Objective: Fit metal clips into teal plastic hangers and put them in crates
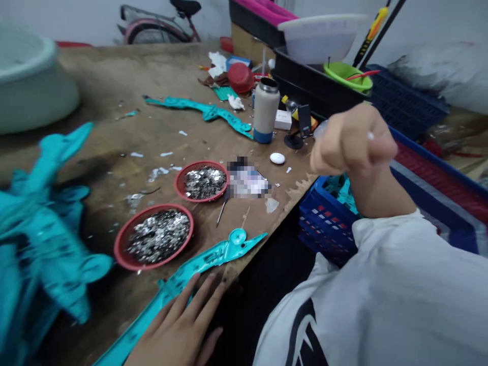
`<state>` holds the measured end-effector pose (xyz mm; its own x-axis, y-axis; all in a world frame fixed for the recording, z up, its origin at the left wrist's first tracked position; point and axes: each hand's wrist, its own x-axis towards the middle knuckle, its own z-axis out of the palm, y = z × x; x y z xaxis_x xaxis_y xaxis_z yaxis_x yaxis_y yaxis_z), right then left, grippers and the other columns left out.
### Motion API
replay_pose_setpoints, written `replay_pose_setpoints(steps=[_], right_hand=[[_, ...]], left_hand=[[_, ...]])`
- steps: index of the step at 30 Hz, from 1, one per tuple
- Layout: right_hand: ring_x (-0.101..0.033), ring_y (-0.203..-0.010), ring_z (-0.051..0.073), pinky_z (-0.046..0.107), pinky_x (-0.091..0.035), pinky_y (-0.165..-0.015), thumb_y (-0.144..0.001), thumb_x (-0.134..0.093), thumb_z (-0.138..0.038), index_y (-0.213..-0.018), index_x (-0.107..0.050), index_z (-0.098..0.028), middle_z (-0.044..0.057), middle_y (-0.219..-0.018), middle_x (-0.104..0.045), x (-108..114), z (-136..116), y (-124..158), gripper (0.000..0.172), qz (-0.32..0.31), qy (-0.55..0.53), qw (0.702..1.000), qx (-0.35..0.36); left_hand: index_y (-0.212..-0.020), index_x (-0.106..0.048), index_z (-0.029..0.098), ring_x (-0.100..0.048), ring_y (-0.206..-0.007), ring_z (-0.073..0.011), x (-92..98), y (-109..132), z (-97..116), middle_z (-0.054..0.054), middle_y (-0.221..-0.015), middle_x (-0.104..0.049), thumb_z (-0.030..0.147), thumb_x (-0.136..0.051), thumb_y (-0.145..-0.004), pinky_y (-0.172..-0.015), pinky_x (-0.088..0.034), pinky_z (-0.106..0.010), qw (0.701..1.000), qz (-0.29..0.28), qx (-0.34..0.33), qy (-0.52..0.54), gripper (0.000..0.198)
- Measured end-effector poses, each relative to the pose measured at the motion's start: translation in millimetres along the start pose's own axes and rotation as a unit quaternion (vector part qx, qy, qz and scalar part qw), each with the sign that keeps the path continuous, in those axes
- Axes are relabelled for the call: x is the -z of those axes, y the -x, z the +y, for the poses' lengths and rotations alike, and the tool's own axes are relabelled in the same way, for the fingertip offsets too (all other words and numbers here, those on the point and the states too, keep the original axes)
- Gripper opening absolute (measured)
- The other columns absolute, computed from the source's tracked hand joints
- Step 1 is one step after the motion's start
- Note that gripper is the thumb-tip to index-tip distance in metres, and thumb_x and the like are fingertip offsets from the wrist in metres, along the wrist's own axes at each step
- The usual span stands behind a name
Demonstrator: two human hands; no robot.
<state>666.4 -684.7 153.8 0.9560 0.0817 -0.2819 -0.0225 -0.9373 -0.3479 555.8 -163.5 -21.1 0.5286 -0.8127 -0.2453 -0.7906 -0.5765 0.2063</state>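
My left hand (183, 323) lies with its fingers stretched out over a long turquoise plastic part (206, 259) at the table's front edge. That part has a round disc near its pointed far end. My right hand (353, 140) is raised beyond the table's right edge, curled into a fist and slightly blurred; what it holds, if anything, cannot be made out. Two red baskets, a nearer one (119, 249) and a farther one (179, 185), are filled with small shiny metal pieces (158, 236). A thin pointed tool (221, 212) lies beside the farther basket.
Turquoise parts (49, 218) are heaped at the left, near a large pale tub (38, 96). Another turquoise part (209, 112) lies farther back beside a beige bottle (266, 112). A blue crate (324, 223) with turquoise pieces stands below the table's right edge. Black bins (301, 81) line the back.
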Motion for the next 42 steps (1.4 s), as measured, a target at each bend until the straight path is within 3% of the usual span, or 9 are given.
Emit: replay_pose_setpoints(steps=[6,11,14,17,20,24,32,38,42], right_hand=[[-0.090,-0.118,0.034,0.040,-0.068,-0.105,-0.112,-0.088,-0.066,-0.154,-0.082,-0.034,0.007,-0.121,-0.093,11,11,-74,0.053,0.013,0.020,1.000,0.005],[-0.089,-0.095,0.031,0.040,-0.069,-0.095,-0.115,-0.081,-0.042,-0.173,-0.073,-0.034,0.006,-0.109,-0.092,-5,37,-104,0.060,-0.046,0.035,0.998,-0.030],[-0.088,-0.087,0.029,0.040,-0.068,-0.092,-0.115,-0.068,-0.024,-0.166,-0.081,-0.029,0.006,-0.099,-0.090,-14,48,-116,0.053,-0.074,0.077,0.992,-0.063],[-0.091,-0.107,0.031,0.040,-0.066,-0.105,-0.114,-0.067,-0.020,-0.149,-0.091,-0.021,0.013,-0.118,-0.095,-23,59,-122,0.043,-0.020,0.129,0.989,-0.074],[-0.088,-0.133,0.037,0.040,-0.064,-0.111,-0.115,-0.076,-0.032,-0.153,-0.091,-0.015,0.019,-0.147,-0.093,-33,68,-125,0.044,0.013,0.170,0.982,-0.079],[-0.087,-0.137,0.042,0.040,-0.063,-0.106,-0.106,-0.095,-0.056,-0.160,-0.088,-0.018,0.018,-0.152,-0.092,-51,73,-132,0.067,-0.057,0.219,0.969,-0.095],[-0.086,-0.138,0.045,0.042,-0.062,-0.103,-0.104,-0.091,-0.053,-0.166,-0.085,-0.013,0.023,-0.157,-0.090,-57,74,-134,0.075,-0.091,0.236,0.964,-0.085],[-0.089,-0.116,0.044,0.046,-0.067,-0.096,-0.093,-0.086,-0.057,-0.136,-0.088,-0.019,0.021,-0.131,-0.095,-39,1,-84,0.057,-0.008,0.155,0.985,0.071],[-0.090,-0.092,0.045,0.056,-0.073,-0.083,-0.092,-0.082,-0.056,-0.119,-0.088,-0.029,0.019,-0.109,-0.093,-57,-77,-24,0.039,-0.005,0.057,0.951,0.304]], left_hand=[[-0.189,-0.070,0.036,-0.055,-0.188,-0.0454,33.1,-10,15,-0.006,-0.197,-0.061,0.027,-0.060,-0.120,-0.142,-0.067,-0.068,0.999,-0.046,0.013,0.009,0.071],[-0.190,-0.069,0.032,-0.053,-0.189,-0.0459,39.1,-13,24,-0.007,-0.198,-0.061,0.028,-0.060,-0.120,-0.145,-0.065,-0.069,0.996,-0.084,0.023,-0.016,0.070],[-0.190,-0.069,0.030,-0.051,-0.190,-0.0468,42.4,-15,26,-0.007,-0.198,-0.060,0.025,-0.058,-0.120,-0.146,-0.063,-0.072,0.995,-0.097,0.030,-0.018,0.071],[-0.190,-0.069,0.031,-0.052,-0.190,-0.0469,42.8,-14,25,-0.008,-0.199,-0.059,0.026,-0.060,-0.120,-0.145,-0.064,-0.072,0.995,-0.095,0.030,-0.010,0.071],[-0.188,-0.071,0.033,-0.055,-0.189,-0.0458,40.6,-12,21,-0.008,-0.198,-0.061,0.027,-0.062,-0.121,-0.144,-0.066,-0.068,0.996,-0.082,0.021,-0.002,0.069],[-0.187,-0.074,0.034,-0.062,-0.184,-0.0455,36.8,-9,16,-0.007,-0.196,-0.065,0.030,-0.064,-0.122,-0.140,-0.070,-0.065,0.999,-0.050,-0.009,-0.014,0.065],[-0.178,-0.080,0.026,-0.073,-0.174,-0.0482,39.9,-11,13,-0.012,-0.182,-0.080,0.024,-0.063,-0.123,-0.130,-0.076,-0.071,0.998,0.023,-0.065,0.004,0.058],[-0.181,-0.071,0.024,-0.076,-0.172,-0.0381,60.6,-21,34,-0.020,-0.182,-0.078,0.030,-0.071,-0.125,-0.145,-0.064,-0.060,0.967,0.097,0.006,0.235,0.056],[-0.199,-0.044,0.021,-0.072,-0.176,-0.0423,82.1,-31,77,-0.027,-0.193,-0.066,0.051,-0.095,-0.113,-0.146,-0.061,-0.057,0.846,0.149,0.098,0.503,0.104]])
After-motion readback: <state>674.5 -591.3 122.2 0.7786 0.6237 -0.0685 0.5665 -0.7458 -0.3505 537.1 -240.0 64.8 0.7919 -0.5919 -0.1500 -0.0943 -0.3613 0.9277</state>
